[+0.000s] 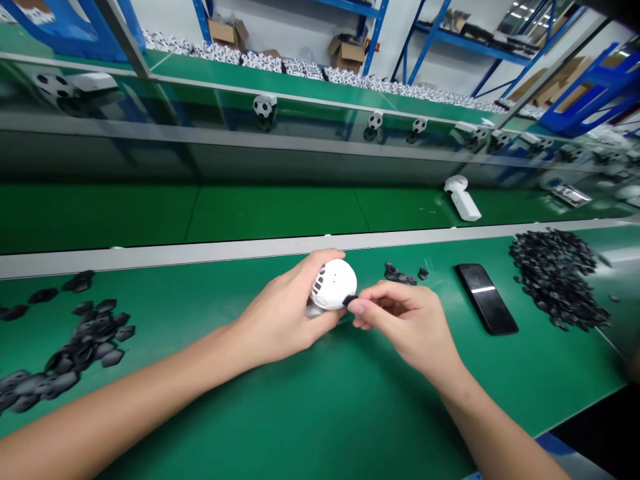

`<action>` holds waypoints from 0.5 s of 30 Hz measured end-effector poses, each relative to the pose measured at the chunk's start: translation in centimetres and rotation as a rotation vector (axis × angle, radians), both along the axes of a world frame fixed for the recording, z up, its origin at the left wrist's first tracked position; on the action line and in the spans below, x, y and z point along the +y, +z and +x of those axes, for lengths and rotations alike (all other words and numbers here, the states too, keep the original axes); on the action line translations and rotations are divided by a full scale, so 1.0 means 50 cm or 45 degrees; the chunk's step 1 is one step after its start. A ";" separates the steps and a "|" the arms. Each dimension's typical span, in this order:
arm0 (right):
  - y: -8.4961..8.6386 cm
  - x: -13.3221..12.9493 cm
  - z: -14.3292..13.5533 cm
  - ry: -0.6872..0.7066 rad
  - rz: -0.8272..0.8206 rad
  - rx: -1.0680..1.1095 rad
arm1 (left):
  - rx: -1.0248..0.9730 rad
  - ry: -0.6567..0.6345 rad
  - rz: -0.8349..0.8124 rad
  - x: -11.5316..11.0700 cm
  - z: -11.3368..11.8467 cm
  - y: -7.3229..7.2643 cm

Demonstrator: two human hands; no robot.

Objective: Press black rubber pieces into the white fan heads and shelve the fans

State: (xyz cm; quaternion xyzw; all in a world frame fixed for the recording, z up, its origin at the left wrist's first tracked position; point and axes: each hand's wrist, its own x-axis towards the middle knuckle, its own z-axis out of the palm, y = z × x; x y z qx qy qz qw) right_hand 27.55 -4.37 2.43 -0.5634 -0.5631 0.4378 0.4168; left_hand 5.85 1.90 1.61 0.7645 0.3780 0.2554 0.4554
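Note:
Held in my left hand [285, 307] is a white round plastic housing [336, 285] with dark slots along one side. The fingers and thumb wrap around its left edge. My right hand [407, 320] pinches a small black plastic piece [351, 300] between thumb and forefinger, against the housing's lower right rim. Whether the piece sits in the rim or only touches it, I cannot tell. Just beyond the right hand lie a few small black pieces [399, 274] on the green table [300, 420].
Black pieces [85, 347] are scattered at left, and a heap of small black parts [555, 277] lies at right beside a black phone [486, 298]. On the green conveyor belt [275, 210] is a white device [463, 199]. Football-patterned parts [264, 105] line the shelf behind.

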 end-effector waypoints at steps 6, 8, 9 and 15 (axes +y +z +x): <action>-0.005 -0.007 -0.021 -0.107 0.186 -0.194 | 0.145 0.044 -0.055 -0.020 0.009 0.019; -0.001 -0.010 -0.023 -0.096 0.205 -0.213 | 0.156 0.082 -0.033 -0.024 0.013 0.017; 0.001 -0.012 -0.023 -0.088 0.198 -0.213 | 0.153 0.081 -0.016 -0.025 0.015 0.015; 0.004 -0.009 -0.015 -0.014 0.196 -0.260 | 0.162 -0.009 0.036 -0.020 0.013 0.006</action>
